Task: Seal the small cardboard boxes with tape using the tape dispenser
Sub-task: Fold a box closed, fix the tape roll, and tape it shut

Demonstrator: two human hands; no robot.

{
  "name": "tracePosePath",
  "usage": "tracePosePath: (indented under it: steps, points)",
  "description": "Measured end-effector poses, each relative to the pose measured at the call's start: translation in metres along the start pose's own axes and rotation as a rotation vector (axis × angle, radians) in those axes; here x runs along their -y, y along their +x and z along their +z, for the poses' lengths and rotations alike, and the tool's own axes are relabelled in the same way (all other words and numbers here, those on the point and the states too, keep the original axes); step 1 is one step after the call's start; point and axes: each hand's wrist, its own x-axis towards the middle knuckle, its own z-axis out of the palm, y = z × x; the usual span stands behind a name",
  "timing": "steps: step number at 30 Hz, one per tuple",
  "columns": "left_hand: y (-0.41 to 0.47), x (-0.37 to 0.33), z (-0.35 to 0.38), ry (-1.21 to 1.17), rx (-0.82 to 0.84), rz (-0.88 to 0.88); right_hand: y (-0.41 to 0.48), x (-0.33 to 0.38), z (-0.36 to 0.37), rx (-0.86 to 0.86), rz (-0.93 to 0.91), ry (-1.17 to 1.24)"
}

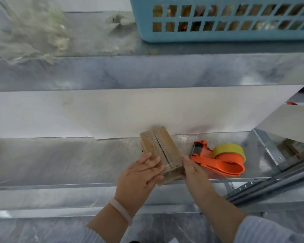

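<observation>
A small brown cardboard box [158, 146] lies on the metal shelf [60, 158], its two top flaps meeting along a middle seam. My left hand [140, 176] lies over its near left part, fingers fairly straight on the top flap and thumb along the near side. My right hand [191, 170] holds the box's near right corner, fingers hidden behind that side. The orange tape dispenser [218, 162] with a yellowish tape roll [230, 149] lies on the shelf just right of the box, touched by neither hand.
A blue plastic basket [218, 35] with brown items stands on the upper shelf at the back right. Crumpled clear plastic [25, 32] lies at the upper left. A white panel [112, 113] backs the shelf. Slotted metal rails [270, 181] run at the right.
</observation>
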Motion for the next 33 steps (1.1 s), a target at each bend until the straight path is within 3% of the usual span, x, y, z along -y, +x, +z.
tracePosePath:
  steps: [3,8,11,14,15,19,23,26,30,33]
  points:
    - [-0.005,-0.008,0.000,0.017,-0.005,0.066,-0.003,0.009,-0.003,-0.112,-0.039,-0.046]
    - [0.001,-0.007,-0.010,0.017,-0.041,0.064,-0.011,0.012,-0.002,-0.061,-0.085,-0.071]
    - [0.025,0.000,-0.019,0.016,-0.047,-0.247,-0.017,0.005,-0.001,-0.200,-0.107,-0.284]
    - [0.049,0.015,-0.025,-0.346,0.167,-0.589,-0.023,0.013,0.000,-0.294,-0.099,-0.205]
    - [0.052,0.019,-0.025,-0.420,0.189,-0.608,-0.024,0.013,0.001,-0.276,-0.106,-0.176]
    - [0.032,0.013,-0.029,-0.340,0.115,-0.672,-0.023,0.018,0.006,-0.129,-0.133,-0.127]
    - [0.004,0.010,-0.023,-0.407,-0.051,-0.729,-0.014,0.032,0.005,0.097,-0.221,-0.586]
    - [-0.004,0.009,-0.023,-0.572,-0.092,-0.784,0.001,0.039,0.001,0.213,-0.191,-0.604]
    - [-0.010,0.015,-0.019,-0.766,-0.036,-0.830,0.007,0.039,0.002,-0.056,-0.248,-0.751]
    - [-0.006,0.005,-0.024,-0.728,-0.037,-0.766,-0.004,0.038,0.011,-0.076,-0.273,-0.721]
